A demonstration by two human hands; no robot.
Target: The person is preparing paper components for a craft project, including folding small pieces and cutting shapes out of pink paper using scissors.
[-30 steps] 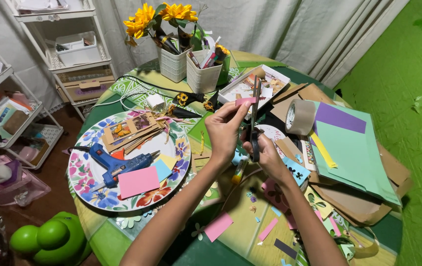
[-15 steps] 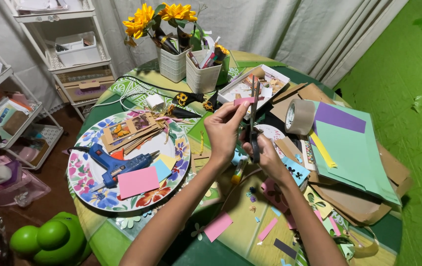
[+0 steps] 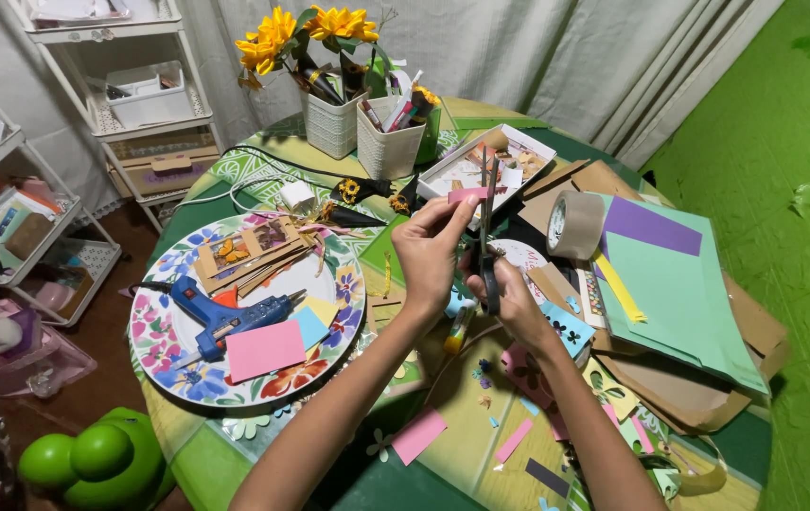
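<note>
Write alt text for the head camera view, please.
Over a cluttered round craft table, the left hand pinches a small pink paper strip while the right hand cuts it with scissors. A blue glue gun lies on a floral plate nearby.

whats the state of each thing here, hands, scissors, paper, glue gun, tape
left hand: raised, fingers pinching the pink paper strip
pink paper strip: held up, against the scissor blades
right hand: gripping the scissors handles
scissors: upright, blades pointing up, nearly closed
blue glue gun: lying on the floral plate, corded
tape roll: standing on edge, untouched
</note>
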